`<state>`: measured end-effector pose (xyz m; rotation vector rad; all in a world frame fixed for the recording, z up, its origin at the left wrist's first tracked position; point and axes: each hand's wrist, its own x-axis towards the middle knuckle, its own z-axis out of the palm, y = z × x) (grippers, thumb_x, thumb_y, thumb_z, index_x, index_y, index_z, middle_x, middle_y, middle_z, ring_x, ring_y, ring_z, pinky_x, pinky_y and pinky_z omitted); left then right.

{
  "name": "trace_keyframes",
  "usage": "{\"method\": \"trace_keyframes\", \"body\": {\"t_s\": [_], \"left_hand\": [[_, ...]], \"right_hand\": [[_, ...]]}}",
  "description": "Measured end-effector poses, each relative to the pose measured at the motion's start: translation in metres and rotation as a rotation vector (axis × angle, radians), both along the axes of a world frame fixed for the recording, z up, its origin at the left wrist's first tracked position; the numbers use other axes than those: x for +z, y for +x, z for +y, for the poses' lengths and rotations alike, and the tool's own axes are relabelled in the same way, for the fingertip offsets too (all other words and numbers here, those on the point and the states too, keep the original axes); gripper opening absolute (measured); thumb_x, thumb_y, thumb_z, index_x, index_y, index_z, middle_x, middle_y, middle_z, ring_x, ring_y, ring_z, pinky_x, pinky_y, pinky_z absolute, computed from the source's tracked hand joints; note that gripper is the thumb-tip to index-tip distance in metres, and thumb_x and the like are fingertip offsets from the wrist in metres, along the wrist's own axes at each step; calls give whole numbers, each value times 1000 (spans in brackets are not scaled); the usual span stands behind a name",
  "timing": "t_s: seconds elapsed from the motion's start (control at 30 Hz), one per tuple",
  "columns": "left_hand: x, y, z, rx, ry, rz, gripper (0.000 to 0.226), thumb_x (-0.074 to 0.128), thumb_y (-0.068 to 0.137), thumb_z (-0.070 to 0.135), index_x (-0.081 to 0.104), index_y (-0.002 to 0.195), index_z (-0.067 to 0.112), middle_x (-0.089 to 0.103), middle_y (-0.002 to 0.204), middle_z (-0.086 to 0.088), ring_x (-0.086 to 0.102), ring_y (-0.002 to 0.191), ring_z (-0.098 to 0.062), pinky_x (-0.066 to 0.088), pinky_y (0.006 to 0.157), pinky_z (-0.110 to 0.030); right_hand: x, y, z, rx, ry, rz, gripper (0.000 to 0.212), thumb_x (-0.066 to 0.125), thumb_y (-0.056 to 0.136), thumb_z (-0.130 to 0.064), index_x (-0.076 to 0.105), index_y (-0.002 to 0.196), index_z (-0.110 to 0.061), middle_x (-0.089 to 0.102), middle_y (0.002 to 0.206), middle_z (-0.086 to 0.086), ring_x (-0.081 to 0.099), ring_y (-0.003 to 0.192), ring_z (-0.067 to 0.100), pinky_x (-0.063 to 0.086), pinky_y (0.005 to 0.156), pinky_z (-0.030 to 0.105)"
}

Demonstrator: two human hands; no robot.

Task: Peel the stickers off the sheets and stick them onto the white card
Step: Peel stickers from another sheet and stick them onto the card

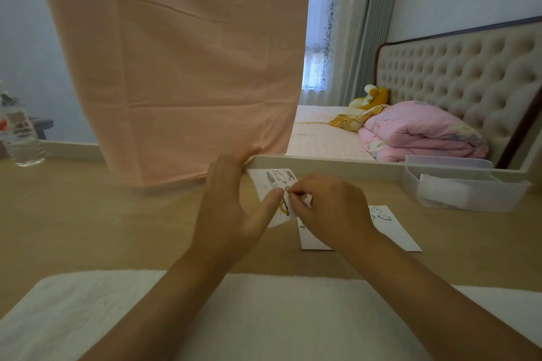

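Wooden table (88, 214). Left hand (234, 214) holds a sticker sheet (265, 182) at centre, thumb on its face, sheet tilted. Right hand (331, 208) sits at 3 o'clock of the sheet, fingertips pinching a sticker (286, 189) on it. White card (393, 231) lies flat at 4 o'clock of the hands, partly under the right wrist, with a few stickers on it. Clear plastic box (469, 193) at 3 o'clock; water bottle (22, 141) at 9; peach cloth (181, 67) hanging at 12; white towel (264, 316) at 6.

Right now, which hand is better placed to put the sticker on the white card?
Probably the right hand: it pinches at the sticker sheet that the left hand holds, with the white card just below it.
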<state>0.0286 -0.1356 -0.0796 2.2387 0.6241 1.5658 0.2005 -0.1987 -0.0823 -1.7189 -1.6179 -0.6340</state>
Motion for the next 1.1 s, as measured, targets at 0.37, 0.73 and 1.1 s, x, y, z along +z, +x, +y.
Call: {"method": "trace_keyframes", "body": {"t_s": [0.37, 0.73, 1.1], "left_hand": [[-16, 1, 31, 233, 132, 568, 63, 47, 79, 71, 56, 133, 40, 59, 123, 21, 51, 118, -8, 22, 106, -30], [-19, -3, 28, 76, -198, 434, 54, 73, 78, 50, 57, 129, 44, 66, 104, 22, 61, 96, -3, 51, 89, -32], [-11, 10, 3, -53, -673, -153, 95, 80, 47, 67, 42, 127, 32, 47, 125, 14, 52, 109, -5, 41, 78, -18]], "right_hand": [[-10, 4, 6, 76, 154, -260, 16, 63, 92, -26, 76, 84, -21, 67, 76, -4, 61, 61, 19, 47, 46, 34], [-9, 0, 3, 140, 11, -77, 12, 68, 84, -26, 78, 90, -25, 71, 83, -12, 63, 66, 8, 51, 52, 27], [4, -9, -3, -42, -163, 464, 16, 65, 86, -34, 78, 77, -33, 72, 71, -14, 65, 66, 8, 50, 59, 25]]}}
